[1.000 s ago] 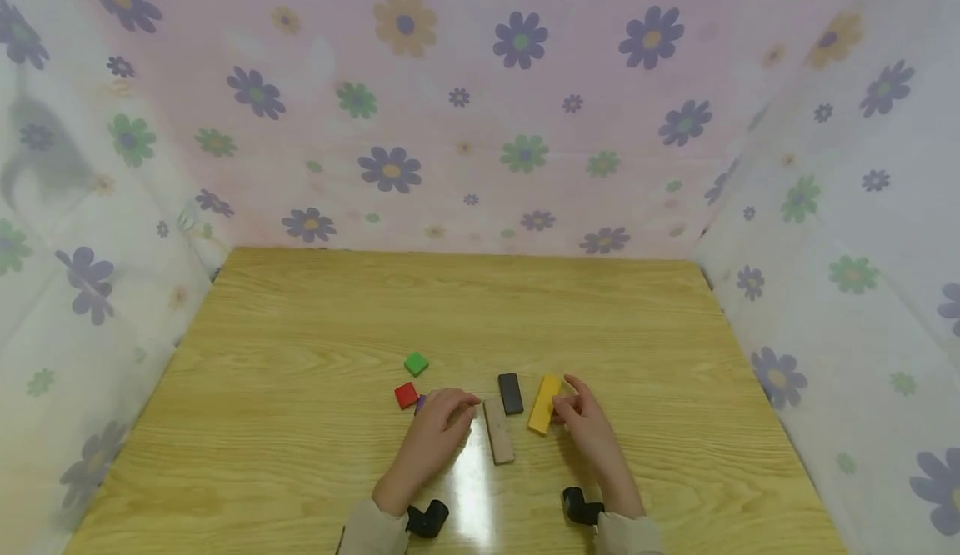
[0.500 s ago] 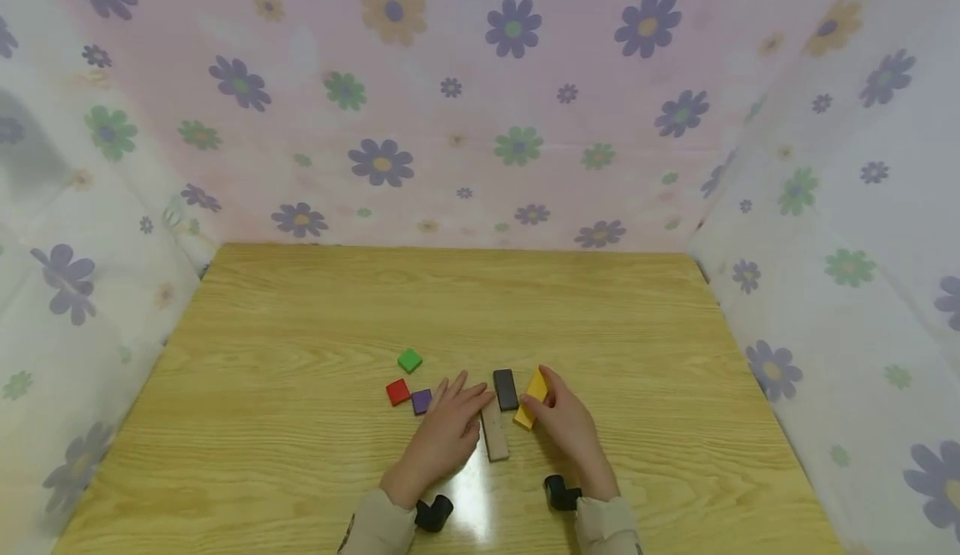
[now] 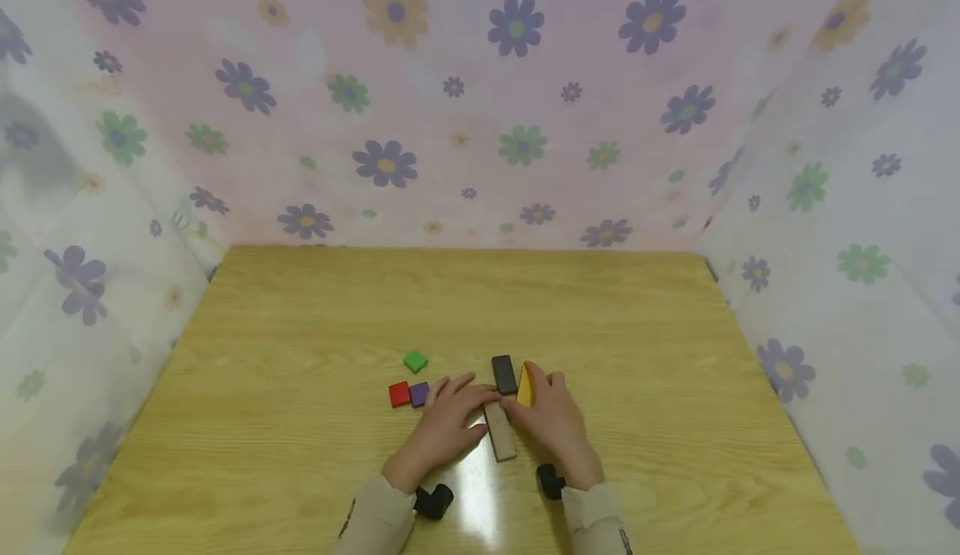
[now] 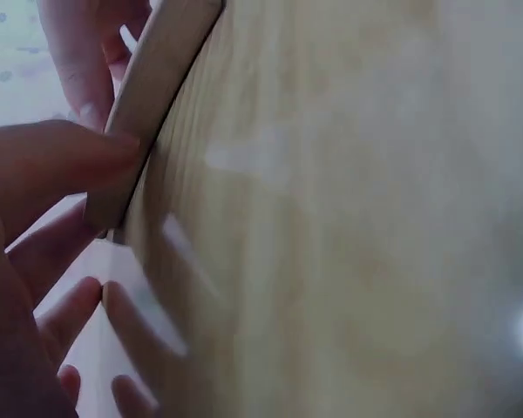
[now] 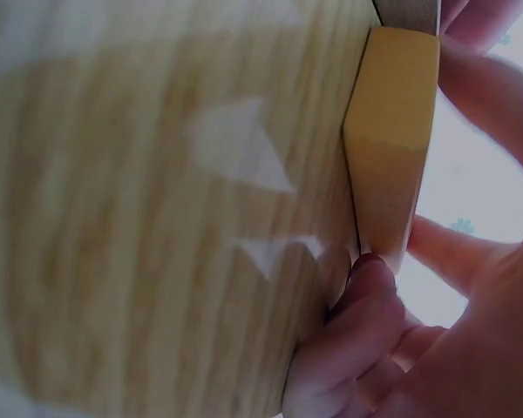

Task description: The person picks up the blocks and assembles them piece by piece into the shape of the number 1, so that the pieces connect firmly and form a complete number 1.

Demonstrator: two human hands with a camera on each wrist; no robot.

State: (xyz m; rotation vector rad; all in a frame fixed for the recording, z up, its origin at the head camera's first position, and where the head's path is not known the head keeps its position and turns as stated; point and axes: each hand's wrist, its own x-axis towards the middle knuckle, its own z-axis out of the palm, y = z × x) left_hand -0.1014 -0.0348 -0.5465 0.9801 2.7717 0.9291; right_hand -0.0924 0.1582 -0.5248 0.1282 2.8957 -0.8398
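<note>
A natural wooden block (image 3: 500,434) lies lengthwise on the table between the hands. My left hand (image 3: 444,428) has its index fingertip at the far end of this block, and the left wrist view shows its thumb (image 4: 87,157) against the block's side. In my right hand (image 3: 553,422) is a yellow block (image 5: 392,113), gripped between thumb and fingers and partly covered by them. The right thumb reaches the wooden block's far end. A black block (image 3: 504,374) lies just beyond, close to the yellow one.
Left of the left hand, a red square block (image 3: 399,394) and a purple block (image 3: 419,394) lie side by side. A green square block (image 3: 416,361) sits behind them. Flower-printed cloth (image 3: 450,105) walls the table (image 3: 337,305) on three sides.
The right hand has taken hold of the yellow block and moved it left toward the black one. The left hand has reached the wooden block. The purple block has shifted toward the red one.
</note>
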